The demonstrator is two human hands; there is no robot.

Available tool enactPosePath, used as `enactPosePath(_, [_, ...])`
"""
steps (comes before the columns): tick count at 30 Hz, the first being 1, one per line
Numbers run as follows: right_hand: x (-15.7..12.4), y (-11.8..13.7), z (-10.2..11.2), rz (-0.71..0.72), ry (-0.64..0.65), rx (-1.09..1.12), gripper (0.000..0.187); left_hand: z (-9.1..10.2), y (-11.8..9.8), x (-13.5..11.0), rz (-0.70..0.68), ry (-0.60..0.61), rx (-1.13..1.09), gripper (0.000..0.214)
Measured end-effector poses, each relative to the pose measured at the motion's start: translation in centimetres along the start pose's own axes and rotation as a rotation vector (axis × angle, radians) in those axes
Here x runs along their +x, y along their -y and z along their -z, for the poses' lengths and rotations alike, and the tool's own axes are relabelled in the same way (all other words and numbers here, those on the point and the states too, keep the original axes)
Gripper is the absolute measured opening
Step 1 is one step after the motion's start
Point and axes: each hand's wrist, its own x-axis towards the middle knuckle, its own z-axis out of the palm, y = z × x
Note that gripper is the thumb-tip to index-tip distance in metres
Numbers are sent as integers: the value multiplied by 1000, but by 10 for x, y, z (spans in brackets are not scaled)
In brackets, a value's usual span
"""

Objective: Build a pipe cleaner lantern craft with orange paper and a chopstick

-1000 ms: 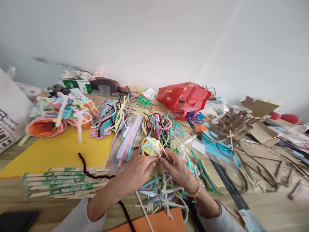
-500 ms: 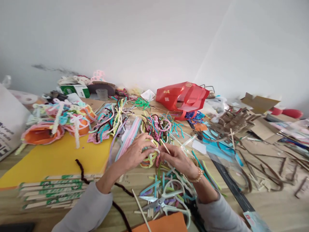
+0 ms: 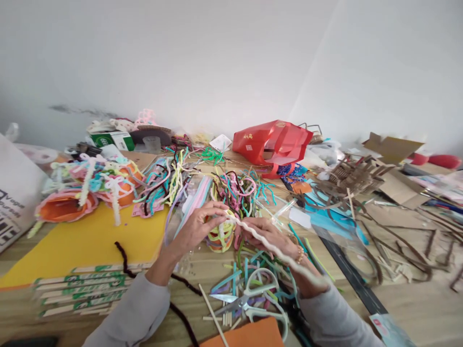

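Note:
A small rounded piece point(image 3: 221, 237), wrapped in yellow-green pipe cleaners with orange showing between them, stands in front of me. My left hand point(image 3: 197, 229) reaches over its top, thumb and fingers pinched on the white pipe cleaner point(image 3: 267, 242) there. From that spot the white strand runs down to the right across the back of my right hand point(image 3: 271, 236). The fingers of my right hand are bent close to the piece at the strand; their tips are partly hidden. White-handled scissors point(image 3: 240, 302) lie spread nearer me, among cut pipe cleaner bits.
Yellow sheets point(image 3: 90, 241) and wrapped sticks point(image 3: 83, 291) lie at left, near finished orange pieces point(image 3: 67, 206). Behind are a pipe cleaner heap point(image 3: 237, 188) and a red bag point(image 3: 269, 142). Brown strips point(image 3: 390, 241) spread on the right. An orange sheet point(image 3: 246, 335) lies nearest me.
The white pipe cleaner now extends across my right hand toward the wrist. My right hand has turned its back more upward; my left hand stays by the small piece.

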Motion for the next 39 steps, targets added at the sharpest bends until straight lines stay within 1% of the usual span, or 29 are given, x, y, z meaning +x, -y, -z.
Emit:
enactPosePath(2, [1, -2, -3, 27, 36, -39, 49, 0, 0, 0, 11, -5, -10, 18])
enactPosePath(5, [1, -1, -7, 46, 54, -109, 47, -1, -1, 0, 17, -12, -11, 18])
enactPosePath(7, [0, 1, -8, 63, 30, -162, 45, -2, -3, 1, 0, 0, -6, 19])
enactPosePath(10, [0, 2, -10, 74, -18, -184, 45, -3, -6, 2, -23, 25, 2, 19])
enactPosePath(14, [1, 4, -12, 96, -88, -183, 42, -2, -10, 2, -5, 22, 25, 21])
enactPosePath(18, [0, 9, -15, 99, -146, -238, 38, -3, -11, 1, -8, 29, 43, 20])
enactPosePath(21, [0, 9, -18, 70, -147, -226, 39, -3, -11, 1, -13, 10, 49, 20])
enactPosePath(25, [2, 2, -22, 78, -207, -158, 36, -2, -11, 2, -11, 2, 35, 22])
enactPosePath(30, [3, -2, -27, 135, -220, -85, 36, 0, -8, 1, 2, 23, 1, 21])
enactPosePath(32, [3, -2, -28, 159, -241, -90, 35, 1, -6, 1, -1, 29, -7, 21])
enactPosePath(36, [2, -3, -29, 243, -315, -208, 31, 1, -6, 0, 3, 44, -8, 23])
enactPosePath(39, [2, -4, -30, 372, -352, -351, 29, 1, -7, 0, 3, 47, -3, 24])
